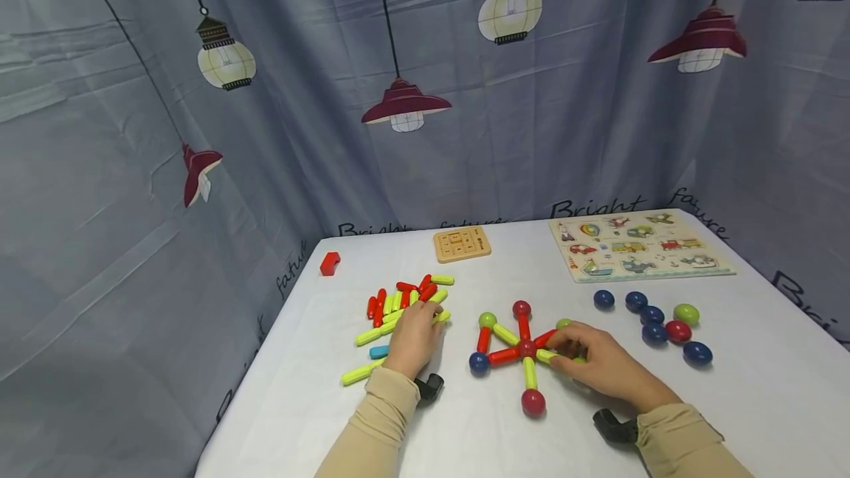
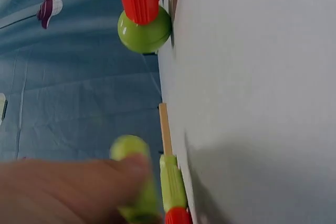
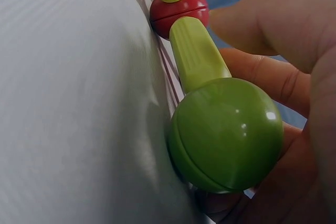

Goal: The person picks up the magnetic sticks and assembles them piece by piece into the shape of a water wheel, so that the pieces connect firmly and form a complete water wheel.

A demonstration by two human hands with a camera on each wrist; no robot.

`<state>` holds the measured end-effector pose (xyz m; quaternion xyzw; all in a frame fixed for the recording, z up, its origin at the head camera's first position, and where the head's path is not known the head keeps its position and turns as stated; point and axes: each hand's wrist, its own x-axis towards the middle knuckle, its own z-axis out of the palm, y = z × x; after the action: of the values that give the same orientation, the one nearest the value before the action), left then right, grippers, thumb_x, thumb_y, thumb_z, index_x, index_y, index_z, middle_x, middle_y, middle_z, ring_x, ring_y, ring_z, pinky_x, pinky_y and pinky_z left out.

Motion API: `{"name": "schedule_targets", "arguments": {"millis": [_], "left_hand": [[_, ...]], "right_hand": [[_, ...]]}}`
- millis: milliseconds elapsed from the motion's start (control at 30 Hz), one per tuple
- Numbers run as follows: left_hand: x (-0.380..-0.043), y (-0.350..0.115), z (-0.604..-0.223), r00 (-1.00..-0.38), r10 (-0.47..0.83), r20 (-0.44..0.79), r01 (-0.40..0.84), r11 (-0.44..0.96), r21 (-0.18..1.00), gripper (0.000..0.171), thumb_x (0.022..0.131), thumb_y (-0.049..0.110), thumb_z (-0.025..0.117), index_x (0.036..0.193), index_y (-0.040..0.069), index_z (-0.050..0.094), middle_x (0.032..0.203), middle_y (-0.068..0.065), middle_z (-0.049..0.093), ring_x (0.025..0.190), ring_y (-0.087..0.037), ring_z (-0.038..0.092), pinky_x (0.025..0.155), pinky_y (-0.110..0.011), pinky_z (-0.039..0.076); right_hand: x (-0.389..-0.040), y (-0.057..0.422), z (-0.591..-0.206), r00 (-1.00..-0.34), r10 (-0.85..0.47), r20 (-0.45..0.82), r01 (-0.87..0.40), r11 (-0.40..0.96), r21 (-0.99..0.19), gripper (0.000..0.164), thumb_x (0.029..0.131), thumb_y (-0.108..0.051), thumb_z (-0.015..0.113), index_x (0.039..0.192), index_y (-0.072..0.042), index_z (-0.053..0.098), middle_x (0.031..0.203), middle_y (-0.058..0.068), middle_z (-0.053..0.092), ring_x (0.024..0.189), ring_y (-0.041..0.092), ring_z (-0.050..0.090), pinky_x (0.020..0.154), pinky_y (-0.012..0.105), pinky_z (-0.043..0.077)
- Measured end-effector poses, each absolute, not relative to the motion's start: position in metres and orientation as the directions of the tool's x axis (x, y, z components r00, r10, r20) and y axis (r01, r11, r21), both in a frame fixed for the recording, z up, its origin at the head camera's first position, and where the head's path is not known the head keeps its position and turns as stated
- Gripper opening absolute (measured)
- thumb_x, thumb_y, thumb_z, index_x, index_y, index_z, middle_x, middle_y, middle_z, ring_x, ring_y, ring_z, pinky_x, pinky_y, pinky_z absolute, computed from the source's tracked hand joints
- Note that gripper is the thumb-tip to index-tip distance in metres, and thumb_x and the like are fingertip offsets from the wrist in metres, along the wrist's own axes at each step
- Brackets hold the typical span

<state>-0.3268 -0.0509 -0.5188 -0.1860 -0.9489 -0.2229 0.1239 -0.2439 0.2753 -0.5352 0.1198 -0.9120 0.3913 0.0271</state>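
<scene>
My left hand (image 1: 413,338) is over the pile of loose rods (image 1: 380,308) and pinches a lime-green rod (image 2: 126,146), which is blurred in the left wrist view. To its right lies a ball-and-rod construction with a red ball (image 1: 527,348) at its centre and red and lime rods spreading out to red, green and blue balls. My right hand (image 1: 600,361) curls round one lime arm (image 3: 197,51) of it, which ends in a green ball (image 3: 226,135). In the right wrist view, the thumb is close to the red centre ball and the fingers lie behind the arm.
Several loose blue, red and green balls (image 1: 654,336) lie at the right. Behind them is a picture puzzle board (image 1: 640,246). A small wooden board (image 1: 462,243) and a red block (image 1: 330,264) lie toward the back of the white table (image 1: 285,389).
</scene>
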Motion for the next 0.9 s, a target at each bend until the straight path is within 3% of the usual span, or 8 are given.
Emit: {"name": "schedule_targets", "arguments": {"millis": [133, 200, 433, 567, 900], "left_hand": [[-0.327, -0.032, -0.504, -0.908, 0.307, 0.286, 0.419, 0.695, 0.584, 0.027, 0.097, 0.022, 0.073, 0.122, 0.013, 0.069, 0.109, -0.001, 0.070, 0.097, -0.014, 0.065, 0.086, -0.031, 0.056], [-0.328, -0.020, -0.494, -0.903, 0.347, 0.251, 0.425, 0.646, 0.634, 0.029, 0.097, 0.022, 0.073, 0.124, 0.012, 0.069, 0.111, -0.001, 0.071, 0.097, -0.013, 0.065, 0.086, -0.030, 0.057], [-0.341, 0.018, -0.477, -0.833, 0.540, 0.119, 0.520, 0.692, 0.501, 0.024, 0.096, 0.018, 0.073, 0.119, 0.011, 0.075, 0.107, 0.001, 0.075, 0.090, -0.007, 0.064, 0.087, -0.025, 0.056], [-0.346, 0.031, -0.480, -0.822, 0.560, 0.106, 0.542, 0.710, 0.450, 0.021, 0.096, 0.018, 0.074, 0.116, 0.011, 0.078, 0.103, 0.002, 0.076, 0.085, -0.006, 0.063, 0.083, -0.021, 0.055], [-0.352, 0.040, -0.478, -0.807, 0.587, 0.072, 0.558, 0.716, 0.419, 0.025, 0.098, 0.018, 0.071, 0.122, 0.010, 0.076, 0.113, 0.000, 0.077, 0.096, -0.009, 0.067, 0.089, -0.025, 0.057]], "right_hand": [[-0.244, 0.277, -0.535, -0.972, -0.192, 0.137, -0.232, 0.675, -0.701, 0.019, 0.089, -0.029, 0.080, 0.106, -0.028, 0.072, 0.099, -0.008, 0.065, 0.087, 0.013, 0.059, 0.074, 0.025, 0.051], [-0.245, 0.278, -0.534, -0.971, -0.192, 0.143, -0.237, 0.676, -0.698, 0.019, 0.089, -0.029, 0.080, 0.107, -0.028, 0.072, 0.099, -0.009, 0.065, 0.087, 0.013, 0.059, 0.074, 0.026, 0.051], [-0.245, 0.279, -0.536, -0.969, -0.193, 0.155, -0.245, 0.664, -0.706, 0.018, 0.090, -0.029, 0.079, 0.106, -0.028, 0.072, 0.098, -0.008, 0.064, 0.086, 0.012, 0.059, 0.073, 0.025, 0.050], [-0.243, 0.278, -0.536, -0.961, -0.218, 0.169, -0.272, 0.646, -0.713, 0.017, 0.091, -0.030, 0.079, 0.106, -0.026, 0.072, 0.098, -0.008, 0.064, 0.086, 0.012, 0.059, 0.073, 0.025, 0.050], [-0.242, 0.278, -0.535, -0.953, -0.240, 0.184, -0.298, 0.646, -0.703, 0.016, 0.092, -0.031, 0.078, 0.105, -0.027, 0.071, 0.099, -0.008, 0.064, 0.087, 0.011, 0.060, 0.074, 0.025, 0.052]]}}
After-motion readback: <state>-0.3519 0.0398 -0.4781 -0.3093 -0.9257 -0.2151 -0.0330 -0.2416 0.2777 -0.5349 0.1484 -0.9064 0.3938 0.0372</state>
